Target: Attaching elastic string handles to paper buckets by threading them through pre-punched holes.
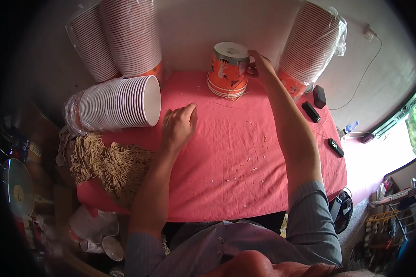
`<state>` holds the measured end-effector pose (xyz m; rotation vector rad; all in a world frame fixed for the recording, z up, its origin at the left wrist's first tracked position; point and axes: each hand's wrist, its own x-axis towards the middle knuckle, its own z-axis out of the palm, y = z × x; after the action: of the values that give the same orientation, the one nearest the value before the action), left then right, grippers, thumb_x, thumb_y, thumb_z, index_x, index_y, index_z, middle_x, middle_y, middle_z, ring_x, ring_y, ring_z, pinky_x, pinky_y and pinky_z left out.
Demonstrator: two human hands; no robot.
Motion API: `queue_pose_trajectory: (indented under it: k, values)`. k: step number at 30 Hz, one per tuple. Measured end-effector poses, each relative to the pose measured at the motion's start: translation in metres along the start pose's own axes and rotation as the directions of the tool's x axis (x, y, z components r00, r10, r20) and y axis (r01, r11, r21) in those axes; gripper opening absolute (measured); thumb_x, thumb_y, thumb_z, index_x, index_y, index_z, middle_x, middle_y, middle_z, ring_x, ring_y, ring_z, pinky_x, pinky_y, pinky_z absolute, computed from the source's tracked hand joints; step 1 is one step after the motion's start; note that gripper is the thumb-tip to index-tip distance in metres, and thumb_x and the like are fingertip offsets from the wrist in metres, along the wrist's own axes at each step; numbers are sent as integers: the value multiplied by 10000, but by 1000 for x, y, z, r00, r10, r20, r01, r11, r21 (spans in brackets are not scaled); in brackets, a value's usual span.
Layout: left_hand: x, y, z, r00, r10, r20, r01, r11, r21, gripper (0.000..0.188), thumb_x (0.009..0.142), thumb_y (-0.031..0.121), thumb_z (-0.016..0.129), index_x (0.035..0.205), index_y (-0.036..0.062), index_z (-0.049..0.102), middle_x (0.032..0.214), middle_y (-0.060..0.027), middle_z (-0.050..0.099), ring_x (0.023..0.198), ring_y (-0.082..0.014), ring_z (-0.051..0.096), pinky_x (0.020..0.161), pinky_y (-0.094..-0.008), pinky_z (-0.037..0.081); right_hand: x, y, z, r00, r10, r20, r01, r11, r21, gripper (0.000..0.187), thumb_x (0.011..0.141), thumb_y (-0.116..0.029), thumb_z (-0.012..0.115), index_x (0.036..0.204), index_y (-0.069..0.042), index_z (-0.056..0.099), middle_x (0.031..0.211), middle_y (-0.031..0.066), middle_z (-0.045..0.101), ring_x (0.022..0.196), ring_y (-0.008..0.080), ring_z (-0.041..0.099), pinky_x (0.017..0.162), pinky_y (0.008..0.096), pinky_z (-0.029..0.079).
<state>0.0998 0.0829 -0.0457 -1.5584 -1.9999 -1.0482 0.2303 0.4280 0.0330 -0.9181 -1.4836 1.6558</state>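
Upside down at the far middle of the table stands a short nested stack of orange printed paper buckets point(229, 71), with white rims and loose thread ends by its foot. My right hand point(262, 66) reaches out to it, its fingers closed against the right side of the top bucket near its base. Over the cloth, my left hand point(177, 128) is loosely curled, and nothing shows in it. A long stack of white paper buckets point(118, 105) in clear plastic lies just beyond its left side. Beige cords point(108, 161) lie in a tangled heap by my left forearm.
Tall plastic-wrapped bucket stacks point(129, 39) stand at the back left, another wrapped stack point(309, 44) at the back right. Small white and reddish bits dot the pink cloth point(217, 152). Black devices point(311, 111) lie along the right edge. More buckets point(94, 224) sit below, front left.
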Motion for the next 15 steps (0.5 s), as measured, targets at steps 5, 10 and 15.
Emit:
queue_pose_trajectory:
  k: [5,10,15]
  values:
    - [0,-1,2,1000,21,-18,-21,1000,15,183,980,156,709,1133,72,763,904,-134,794,842,-307,766,812,-467,545,-1,4,1,1000,14,-15,-14,1000,10,471,959,-431,711,1220,-41,666,843,111,623,645,204,626,648,425,653]
    - [-1,-1,-1,999,31,-22,-31,999,19,174,979,153,708,1126,73,756,899,-128,791,843,-307,766,802,-468,544,-7,7,8,1000,26,2,-26,1000,3,500,965,-467,705,1246,-57,656,853,98,611,631,187,605,675,413,651]
    - [-2,0,1,999,36,-19,-35,999,11,160,973,148,715,1110,73,752,887,-127,786,837,-306,764,785,-469,537,-12,2,2,993,-41,-109,0,935,-355,615,967,-563,689,1417,-144,695,1177,154,715,963,308,727,871,503,634]
